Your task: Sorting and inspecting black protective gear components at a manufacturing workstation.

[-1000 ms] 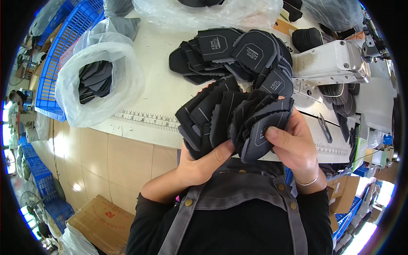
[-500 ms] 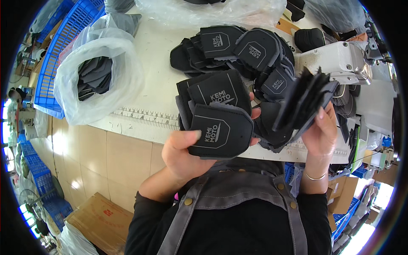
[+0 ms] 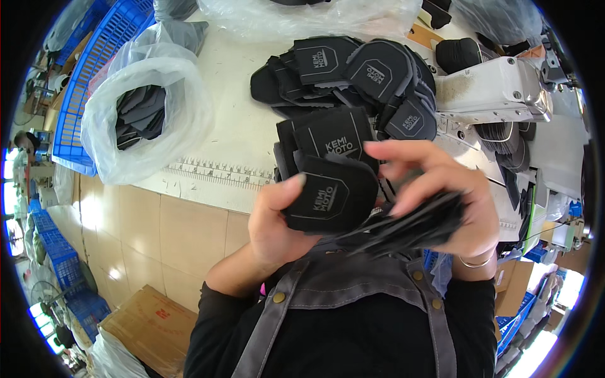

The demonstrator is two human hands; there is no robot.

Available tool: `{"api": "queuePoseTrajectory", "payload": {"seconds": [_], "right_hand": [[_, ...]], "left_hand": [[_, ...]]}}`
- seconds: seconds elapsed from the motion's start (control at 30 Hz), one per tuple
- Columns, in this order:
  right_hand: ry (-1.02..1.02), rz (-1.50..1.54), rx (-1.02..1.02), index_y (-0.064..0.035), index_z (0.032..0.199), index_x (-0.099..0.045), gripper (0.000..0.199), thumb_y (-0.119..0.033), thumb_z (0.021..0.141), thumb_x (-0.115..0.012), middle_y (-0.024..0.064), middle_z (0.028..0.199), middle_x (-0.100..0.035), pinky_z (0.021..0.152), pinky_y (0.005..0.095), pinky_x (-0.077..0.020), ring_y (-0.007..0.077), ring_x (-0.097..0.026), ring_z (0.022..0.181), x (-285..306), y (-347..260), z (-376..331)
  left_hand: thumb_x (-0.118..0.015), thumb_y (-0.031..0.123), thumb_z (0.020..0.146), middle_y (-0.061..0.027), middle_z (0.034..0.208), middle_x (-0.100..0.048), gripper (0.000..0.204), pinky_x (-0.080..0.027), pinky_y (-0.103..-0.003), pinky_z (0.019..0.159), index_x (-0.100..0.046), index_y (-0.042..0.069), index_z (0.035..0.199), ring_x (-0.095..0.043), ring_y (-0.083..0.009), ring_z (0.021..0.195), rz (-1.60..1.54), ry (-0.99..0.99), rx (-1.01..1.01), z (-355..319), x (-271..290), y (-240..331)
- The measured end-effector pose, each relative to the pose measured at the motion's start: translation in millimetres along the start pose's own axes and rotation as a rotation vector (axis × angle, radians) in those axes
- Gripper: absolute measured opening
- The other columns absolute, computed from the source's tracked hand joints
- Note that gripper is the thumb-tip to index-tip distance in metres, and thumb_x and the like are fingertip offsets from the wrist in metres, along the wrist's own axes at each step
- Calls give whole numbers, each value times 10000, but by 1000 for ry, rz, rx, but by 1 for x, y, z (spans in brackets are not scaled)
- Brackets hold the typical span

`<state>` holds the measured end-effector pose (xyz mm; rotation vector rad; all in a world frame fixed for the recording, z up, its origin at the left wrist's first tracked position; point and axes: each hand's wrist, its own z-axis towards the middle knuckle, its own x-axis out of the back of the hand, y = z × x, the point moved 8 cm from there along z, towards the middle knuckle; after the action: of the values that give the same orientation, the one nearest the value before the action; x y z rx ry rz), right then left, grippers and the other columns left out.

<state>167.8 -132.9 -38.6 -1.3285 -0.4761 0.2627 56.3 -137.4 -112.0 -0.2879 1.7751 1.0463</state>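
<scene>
My left hand (image 3: 276, 227) is closed round a stack of black padded fabric pieces (image 3: 331, 198), its thumb across the top. These pieces have rounded corners, a thin stitched outline and light printing. Close on the right, my right hand (image 3: 469, 183) grips a second bundle of dark fabric pieces (image 3: 419, 227), fanned and smeared by motion. Its fingers reach toward the edge of the left stack; whether they touch it I cannot tell. Just beyond both hands, a pile of similar pieces (image 3: 378, 74) lies overlapping on the white table (image 3: 228, 101).
An open clear plastic bag (image 3: 179, 135) of grey and black pieces stands at the left, against a blue crate (image 3: 72, 126). A sewing machine (image 3: 485, 91) is at the right. Plastic sheeting (image 3: 309, 19) covers the far side. A ruler strip (image 3: 214, 174) runs along the table's near edge.
My right hand has swung left and toward my body with its bundle, now tipped low beside the left stack. The left stack has shifted slightly right.
</scene>
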Motion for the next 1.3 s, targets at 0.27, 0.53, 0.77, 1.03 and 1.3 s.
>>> {"api": "queuePoseTrajectory", "payload": {"seconds": [0.27,0.53,0.77,1.03,1.3], "right_hand": [[-135,-406,210,-16,892,-567,347,49,558,-637,131,1035,-517,760,302,-429,280,-533,848,-31,-17,-4],[225,-44,107,-18,823,-636,237,-108,615,-706,224,1155,-473,603,198,-391,74,-454,634,11,-3,-26],[214,172,88,1,791,-637,202,-133,640,-643,306,1245,-376,596,196,-375,62,-431,588,8,7,-21],[176,52,-31,25,926,-564,375,10,581,-710,250,1221,-422,750,244,-420,155,-552,868,5,13,-12],[604,330,-102,71,1087,-440,474,-41,695,-682,141,1037,-548,826,300,-446,198,-560,933,36,32,-40]], "left_hand": [[-370,370,775,-211,1320,-307,672,-359,-403,962,-221,8,1321,-376,-328,1183,-2,59,-132,3,2,9],[-443,363,749,-213,1350,-251,731,-393,-528,878,-158,69,1355,-370,-388,1171,22,3,-131,3,0,14],[-441,338,724,-199,1323,-313,725,-355,-461,946,-198,35,1337,-389,-372,1162,59,41,-109,1,-4,13],[-453,153,740,-146,1293,-355,658,-316,-412,981,-187,47,1333,-381,-282,1183,104,128,-255,-1,3,16],[-458,218,740,-186,1289,-355,664,-373,-486,918,-209,23,1323,-409,-341,1153,30,109,-169,3,4,13]]}}
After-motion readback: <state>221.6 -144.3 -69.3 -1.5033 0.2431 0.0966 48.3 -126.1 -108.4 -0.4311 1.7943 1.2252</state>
